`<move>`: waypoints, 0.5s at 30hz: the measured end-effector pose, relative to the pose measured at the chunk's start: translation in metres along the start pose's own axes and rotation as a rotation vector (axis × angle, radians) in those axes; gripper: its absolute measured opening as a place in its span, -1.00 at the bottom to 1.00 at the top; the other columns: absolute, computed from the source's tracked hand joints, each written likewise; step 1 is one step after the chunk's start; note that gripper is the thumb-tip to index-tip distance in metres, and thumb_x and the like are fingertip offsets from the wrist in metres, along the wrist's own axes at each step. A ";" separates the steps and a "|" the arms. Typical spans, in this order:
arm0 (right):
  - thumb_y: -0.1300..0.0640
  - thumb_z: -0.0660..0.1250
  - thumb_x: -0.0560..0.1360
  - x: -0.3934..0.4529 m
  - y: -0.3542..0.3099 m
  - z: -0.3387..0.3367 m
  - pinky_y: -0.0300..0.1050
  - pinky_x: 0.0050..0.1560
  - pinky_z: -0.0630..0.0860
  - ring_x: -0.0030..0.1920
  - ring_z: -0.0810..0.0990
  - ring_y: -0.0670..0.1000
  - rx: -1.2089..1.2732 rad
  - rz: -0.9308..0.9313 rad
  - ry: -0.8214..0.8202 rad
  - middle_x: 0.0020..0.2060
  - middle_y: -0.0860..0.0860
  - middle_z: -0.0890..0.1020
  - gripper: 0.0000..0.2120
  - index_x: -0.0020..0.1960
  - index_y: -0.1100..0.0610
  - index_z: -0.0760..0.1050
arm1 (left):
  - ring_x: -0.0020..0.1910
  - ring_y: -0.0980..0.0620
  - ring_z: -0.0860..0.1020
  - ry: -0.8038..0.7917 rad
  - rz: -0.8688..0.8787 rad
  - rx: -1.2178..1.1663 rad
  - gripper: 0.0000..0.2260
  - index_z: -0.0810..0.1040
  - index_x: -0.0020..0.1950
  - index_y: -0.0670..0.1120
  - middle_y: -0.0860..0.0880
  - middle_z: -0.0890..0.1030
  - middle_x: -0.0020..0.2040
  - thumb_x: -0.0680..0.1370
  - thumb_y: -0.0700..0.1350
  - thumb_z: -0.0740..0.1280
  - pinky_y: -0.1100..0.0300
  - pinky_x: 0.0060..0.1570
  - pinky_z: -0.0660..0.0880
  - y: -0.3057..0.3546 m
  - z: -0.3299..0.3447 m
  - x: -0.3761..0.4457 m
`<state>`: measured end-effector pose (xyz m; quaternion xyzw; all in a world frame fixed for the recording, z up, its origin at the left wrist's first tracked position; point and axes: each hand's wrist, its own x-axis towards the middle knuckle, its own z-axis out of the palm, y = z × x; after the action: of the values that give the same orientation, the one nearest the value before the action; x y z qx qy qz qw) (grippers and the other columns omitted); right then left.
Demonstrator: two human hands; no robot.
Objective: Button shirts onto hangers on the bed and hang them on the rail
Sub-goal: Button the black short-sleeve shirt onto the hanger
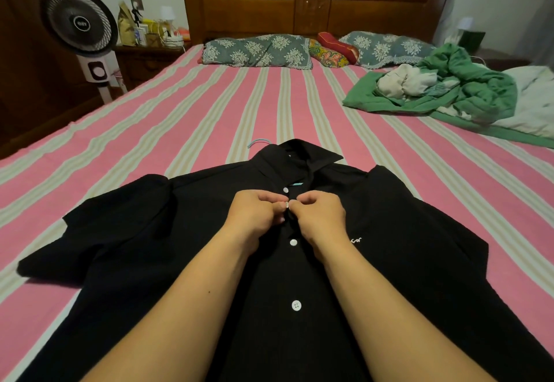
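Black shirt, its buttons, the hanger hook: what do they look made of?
Black shirt: matte woven cloth, likely cotton; soft folds, no sheen. Buttons: glossy white, probably plastic, with sewing holes. Hanger hook: thin, smooth, pale blue, plastic or coated wire; cannot tell which.

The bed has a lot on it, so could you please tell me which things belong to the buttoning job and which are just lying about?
In use: black shirt, blue hanger, left hand, right hand.
Lying about: green quilt, pillows, fan.
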<state>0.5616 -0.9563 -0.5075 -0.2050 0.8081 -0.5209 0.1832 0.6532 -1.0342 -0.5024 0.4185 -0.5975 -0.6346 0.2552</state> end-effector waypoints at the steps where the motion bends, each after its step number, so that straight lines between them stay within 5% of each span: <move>1: 0.07 0.49 0.39 0.000 0.000 0.001 -0.12 -0.21 0.55 -0.24 0.61 -0.03 0.014 0.013 -0.014 -0.32 -0.08 0.68 -0.92 -0.27 0.01 0.65 | -0.15 -0.06 0.67 0.008 0.006 0.004 -0.90 0.73 -0.09 -0.15 -0.12 0.74 -0.18 0.53 -0.33 0.45 0.13 -0.04 0.65 0.000 0.000 0.001; 9: 0.32 0.44 0.35 -0.004 -0.006 -0.012 -0.19 -0.34 0.48 -0.41 0.56 -0.06 0.227 0.095 -0.202 -0.42 0.00 0.63 -0.86 -0.30 0.12 0.64 | -0.16 -0.06 0.71 0.001 0.010 0.071 -0.88 0.73 -0.06 -0.17 -0.17 0.73 -0.18 0.53 -0.35 0.42 0.08 -0.01 0.65 -0.001 0.001 -0.003; 15: 0.28 0.40 0.34 0.002 -0.002 -0.006 -0.17 -0.34 0.43 -0.38 0.52 -0.04 0.145 0.089 -0.043 -0.37 -0.06 0.59 -0.86 -0.29 0.05 0.59 | -0.23 -0.01 0.63 -0.003 -0.019 -0.026 -0.90 0.70 -0.09 -0.19 -0.14 0.69 -0.22 0.52 -0.36 0.44 0.20 -0.13 0.64 0.004 -0.004 -0.001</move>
<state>0.5573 -0.9529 -0.5035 -0.1660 0.7724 -0.5651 0.2377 0.6567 -1.0357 -0.4983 0.4199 -0.5856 -0.6452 0.2538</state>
